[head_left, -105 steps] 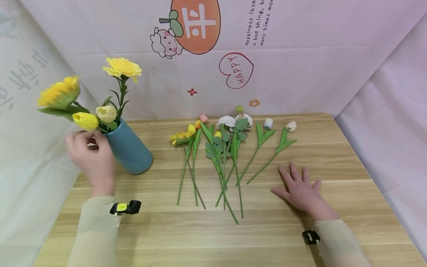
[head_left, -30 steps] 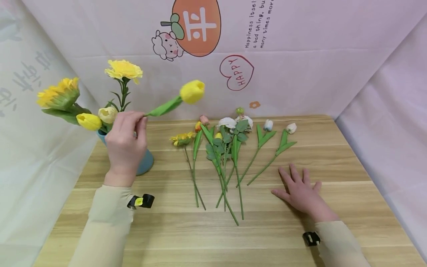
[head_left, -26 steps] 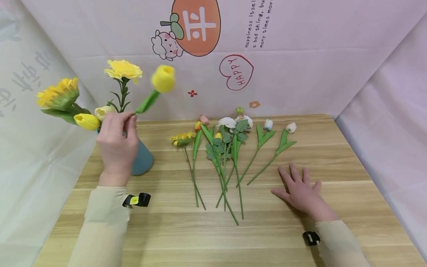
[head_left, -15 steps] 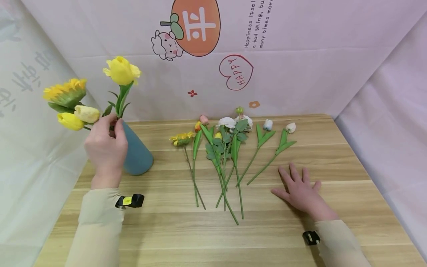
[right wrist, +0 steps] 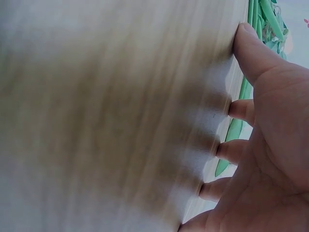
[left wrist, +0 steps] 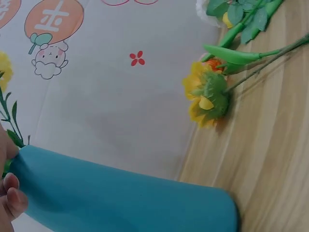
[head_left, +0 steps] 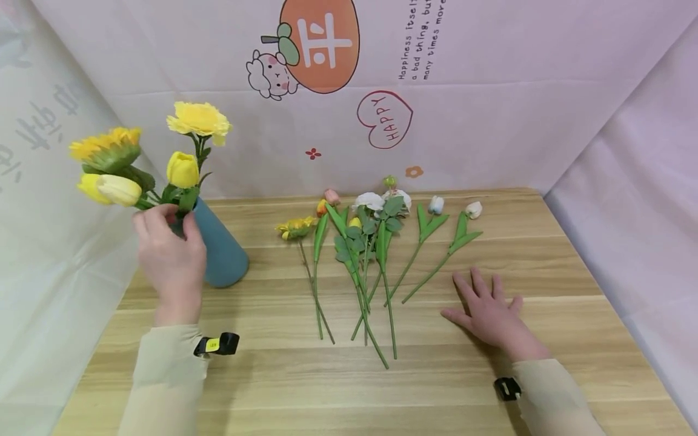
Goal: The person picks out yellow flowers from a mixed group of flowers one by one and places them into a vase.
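Observation:
The blue vase (head_left: pixel 222 251) stands on the wooden table at the left, holding a yellow carnation (head_left: pixel 199 118), a sunflower (head_left: pixel 109 148), a cream tulip (head_left: pixel 119 189) and yellow tulips. My left hand (head_left: pixel 171 260) is at the vase's mouth, its curled fingers around the lower part of a yellow tulip (head_left: pixel 183 169); the stem there is hidden. In the left wrist view, fingertips (left wrist: pixel 17 199) show beside the rim of the vase (left wrist: pixel 125 191). My right hand (head_left: pixel 491 312) rests on the table with fingers spread, nearest to a pale tulip (head_left: pixel 474 210).
Several artificial flowers lie mid-table: a sunflower (head_left: pixel 296 227), white blooms (head_left: pixel 369 201) with round leaves, a pink tulip (head_left: pixel 331 195) and a bluish-white tulip (head_left: pixel 435 204). Their stems point toward the near edge. A printed white cloth (head_left: pixel 480 121) hangs behind the table.
The left hand took a yellow tulip from the table and carried it left to the vase. Its bloom has sunk from the carnation's height to below it. The right hand stays put.

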`<action>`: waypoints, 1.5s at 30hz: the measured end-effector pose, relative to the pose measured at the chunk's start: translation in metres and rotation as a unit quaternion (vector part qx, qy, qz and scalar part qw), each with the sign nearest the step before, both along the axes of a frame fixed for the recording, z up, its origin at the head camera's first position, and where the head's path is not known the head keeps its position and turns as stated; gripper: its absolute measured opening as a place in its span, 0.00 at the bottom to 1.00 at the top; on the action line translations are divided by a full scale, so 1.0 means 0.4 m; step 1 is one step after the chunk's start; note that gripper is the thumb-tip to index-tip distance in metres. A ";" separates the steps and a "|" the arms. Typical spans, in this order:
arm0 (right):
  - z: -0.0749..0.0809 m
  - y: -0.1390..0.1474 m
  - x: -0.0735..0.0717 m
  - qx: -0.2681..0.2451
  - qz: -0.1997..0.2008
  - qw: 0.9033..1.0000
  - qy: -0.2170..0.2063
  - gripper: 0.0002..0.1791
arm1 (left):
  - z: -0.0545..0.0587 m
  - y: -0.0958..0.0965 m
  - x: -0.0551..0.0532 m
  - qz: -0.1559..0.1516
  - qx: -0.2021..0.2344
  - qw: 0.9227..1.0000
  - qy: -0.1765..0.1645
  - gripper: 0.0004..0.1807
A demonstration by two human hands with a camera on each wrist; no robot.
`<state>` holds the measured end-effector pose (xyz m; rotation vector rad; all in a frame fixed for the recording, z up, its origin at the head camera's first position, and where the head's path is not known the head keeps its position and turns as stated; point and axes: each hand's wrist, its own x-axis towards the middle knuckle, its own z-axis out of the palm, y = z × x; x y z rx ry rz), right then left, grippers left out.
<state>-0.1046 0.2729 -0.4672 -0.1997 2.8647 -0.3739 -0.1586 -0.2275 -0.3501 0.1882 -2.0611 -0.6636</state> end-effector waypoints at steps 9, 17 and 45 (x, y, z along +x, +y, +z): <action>0.006 -0.002 -0.001 -0.001 -0.003 1.000 -0.008 0.51 | -0.077 0.046 0.007 -0.063 -0.070 0.995 0.022 0.08; 0.010 -0.005 -0.002 0.003 -0.001 1.000 -0.012 0.51 | -0.172 0.125 -0.005 -0.173 -0.119 0.949 -0.234 0.13; 0.012 -0.004 -0.002 0.012 0.002 1.000 -0.005 0.50 | -0.270 0.222 -0.072 -0.168 -0.048 0.840 -0.514 0.15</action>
